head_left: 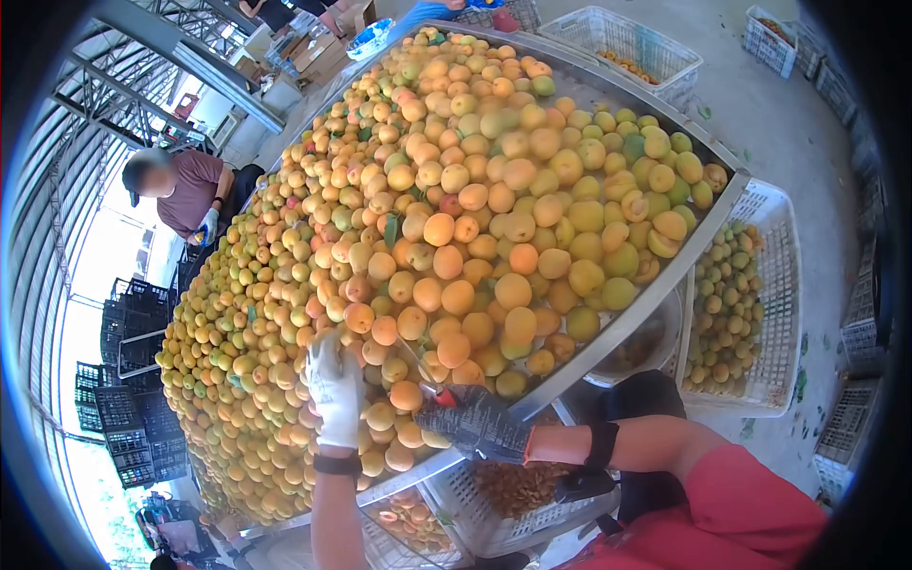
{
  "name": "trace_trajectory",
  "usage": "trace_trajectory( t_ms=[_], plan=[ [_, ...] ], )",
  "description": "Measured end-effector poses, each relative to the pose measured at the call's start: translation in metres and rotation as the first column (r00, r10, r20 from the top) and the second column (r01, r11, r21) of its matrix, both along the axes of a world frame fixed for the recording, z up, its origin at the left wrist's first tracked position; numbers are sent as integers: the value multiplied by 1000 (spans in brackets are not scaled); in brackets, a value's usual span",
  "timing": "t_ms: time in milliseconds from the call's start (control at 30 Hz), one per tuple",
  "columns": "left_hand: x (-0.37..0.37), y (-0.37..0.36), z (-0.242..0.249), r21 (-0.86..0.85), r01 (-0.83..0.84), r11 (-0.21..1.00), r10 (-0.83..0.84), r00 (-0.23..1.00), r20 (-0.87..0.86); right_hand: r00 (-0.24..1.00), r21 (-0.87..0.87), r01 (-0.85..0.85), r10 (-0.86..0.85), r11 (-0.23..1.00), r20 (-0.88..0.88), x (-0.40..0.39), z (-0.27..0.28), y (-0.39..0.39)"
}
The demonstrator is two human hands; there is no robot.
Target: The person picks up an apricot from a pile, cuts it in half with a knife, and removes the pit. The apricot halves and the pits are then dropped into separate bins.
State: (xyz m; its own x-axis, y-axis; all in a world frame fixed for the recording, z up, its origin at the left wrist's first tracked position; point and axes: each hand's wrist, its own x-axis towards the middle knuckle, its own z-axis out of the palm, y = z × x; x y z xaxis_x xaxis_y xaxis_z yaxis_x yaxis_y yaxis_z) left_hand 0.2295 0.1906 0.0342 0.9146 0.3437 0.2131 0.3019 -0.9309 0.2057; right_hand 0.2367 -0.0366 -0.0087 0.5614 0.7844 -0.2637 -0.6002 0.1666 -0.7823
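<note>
A large heap of apricots fills the metal-edged table in front of me. My left hand, in a white glove, reaches onto the near part of the heap. Its fingers are stretched out over the fruit, and I see nothing held in them. To its right, my right hand wears a dark grey glove and is closed around a small knife with a red handle. The thin blade points up and left over the apricots. A single orange apricot lies between my two hands.
Below the table's metal rim stand a crate of brown pits and a crate of halved apricots. A white crate of greenish fruit is at right. Another person works at the left side; black crates are stacked beyond.
</note>
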Motion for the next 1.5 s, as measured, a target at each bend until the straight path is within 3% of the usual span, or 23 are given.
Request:
trace_trajectory(
  t_ms=[100,167,200,233,367,433,533,600,633,667,700,767,900,1000,1033,1100,1133,1167,1233,1333,1367,1433,1500],
  plan=[
    [35,-15,-10,66,109,992,-119,976,184,992,50,107,-110,993,58,-1,-5,-4],
    [47,-30,-25,101,265,959,-273,959,78,990,50,132,-134,990,33,0,-3,-7],
    [47,-39,-31,267,298,917,-321,946,47,989,52,150,-150,987,-14,0,1,-10],
    [43,-42,-31,280,401,872,-389,916,-100,984,53,168,-165,984,-61,0,7,-13],
    [14,-60,-29,-23,327,945,-326,945,31,949,102,259,-273,960,158,-9,-2,-4],
    [5,-54,-30,26,319,947,-320,947,22,954,136,283,-294,949,63,-13,2,-3],
    [1,-52,-28,142,346,927,-346,938,-27,898,89,373,-383,924,217,-22,-8,5],
    [5,-41,-30,82,453,888,-461,874,153,903,84,348,-358,934,237,-25,-2,-2],
    [-1,-38,-31,-38,348,937,-319,893,319,908,83,322,-333,943,256,-28,3,-6],
    [-2,-29,-26,-300,261,917,-125,905,407,921,3,291,-282,957,268,-29,14,-12],
    [-3,-20,-16,-543,184,819,90,894,439,926,5,276,-267,961,267,-30,13,-14],
    [-10,-7,6,-684,154,713,339,779,528,862,-9,224,-194,975,469,-37,12,-15],
    [-39,45,16,-661,7,750,452,725,520,798,-225,29,113,974,593,-44,12,-17],
    [-53,56,10,-717,19,697,499,705,504,795,-238,9,137,971,591,-55,-4,-13],
    [-55,70,3,-518,-11,855,352,745,566,798,-225,18,121,974,590,-56,-5,-12],
    [-53,76,-10,-660,62,748,415,733,539,796,-249,10,143,969,588,-57,-2,-13],
    [-49,61,2,-730,-100,677,519,768,376,816,-221,-7,133,975,562,-56,-1,-13],
    [-44,72,-6,-730,-96,677,521,763,383,837,-193,-24,125,981,533,-55,-1,-13],
    [-31,101,-31,-653,34,756,335,838,431,828,-196,-13,120,981,547,-55,1,-14],
    [-12,76,-24,-569,-120,813,309,918,247,822,-210,-8,126,978,555,-58,-1,-15],
    [-6,84,-25,-404,-230,885,291,952,95,822,-219,-17,138,976,553,-57,-1,-14],
    [1,97,-40,-300,-143,943,201,964,173,821,-254,-38,175,966,543,-55,-3,-14],
    [10,86,-38,-255,-260,931,296,948,115,853,-197,-12,113,980,509,-57,-7,-13]
  ],
)
